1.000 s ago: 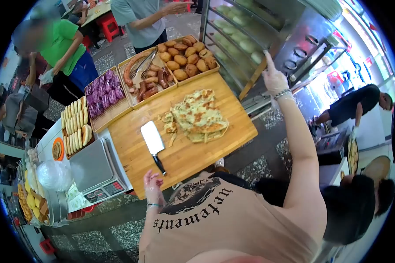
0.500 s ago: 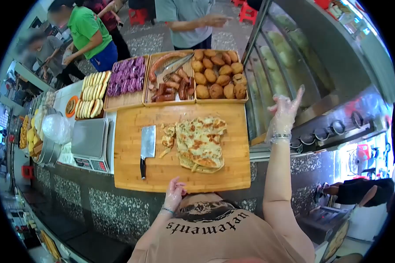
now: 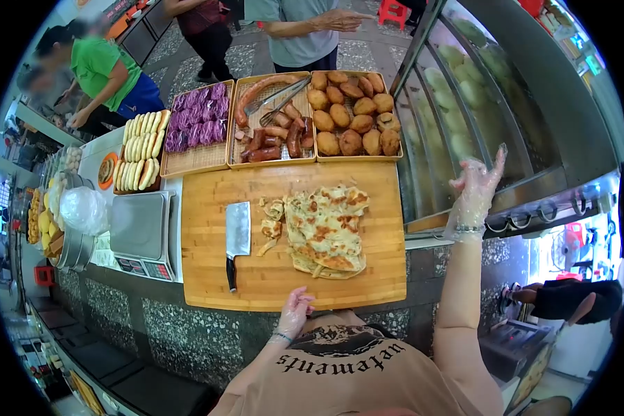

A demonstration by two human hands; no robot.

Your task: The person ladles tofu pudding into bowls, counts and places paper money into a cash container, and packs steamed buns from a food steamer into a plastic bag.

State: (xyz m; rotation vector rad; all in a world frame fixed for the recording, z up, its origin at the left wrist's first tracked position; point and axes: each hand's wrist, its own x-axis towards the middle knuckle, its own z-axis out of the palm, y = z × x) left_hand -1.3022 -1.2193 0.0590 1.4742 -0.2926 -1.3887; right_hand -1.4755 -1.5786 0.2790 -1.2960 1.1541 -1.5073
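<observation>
My right hand (image 3: 475, 193), in a clear plastic glove, is raised in front of the glass-fronted cabinet (image 3: 457, 104) with a finger extended and nothing in it. Near the front edge of the wooden board (image 3: 208, 229), my left hand (image 3: 295, 312), also gloved, hangs with loosely bent fingers and holds nothing. A browned flatbread (image 3: 328, 229) lies on the board, with small cut pieces (image 3: 271, 227) at its left side. Left of those rests a cleaver (image 3: 238, 232), its black handle toward me.
Behind the board stand trays of purple packets (image 3: 198, 118), sausages with tongs (image 3: 270, 132) and brown fried balls (image 3: 351, 114). A scale (image 3: 140, 225) and flat buns (image 3: 144, 149) are on the left. A person (image 3: 295, 35) stands across the counter.
The view has turned, so the board now looks level. My right hand still points toward the cabinet, its other fingers more bent than at first. The cleaver and flatbread stay on the board.
</observation>
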